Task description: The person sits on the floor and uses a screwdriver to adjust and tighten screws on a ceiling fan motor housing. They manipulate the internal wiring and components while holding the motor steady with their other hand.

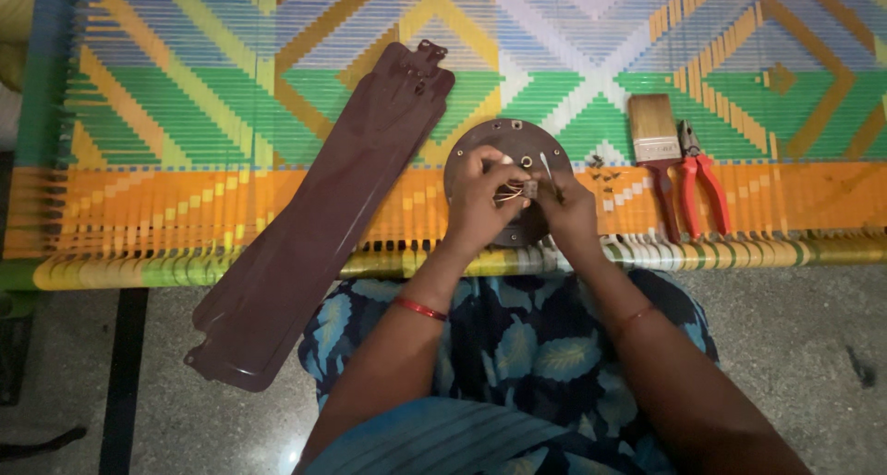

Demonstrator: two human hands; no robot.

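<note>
A round brown fan motor housing (480,142) lies on a colourful woven cot (185,96), right in front of me. My left hand (480,198) pinches thin wires and a small pale connector (529,189) over the housing's middle. My right hand (568,207) meets it from the right, fingertips on the same connector and wires. A small metal hub (526,162) and a pale screw-like piece (545,166) show on the housing just above my fingers.
Long brown fan blades (314,216) lie stacked diagonally to the left, overhanging the cot edge. A paintbrush (654,142) and red-handled pliers (699,175) rest on the right, with small screws (601,165) near them. Grey stone floor (813,346) lies below.
</note>
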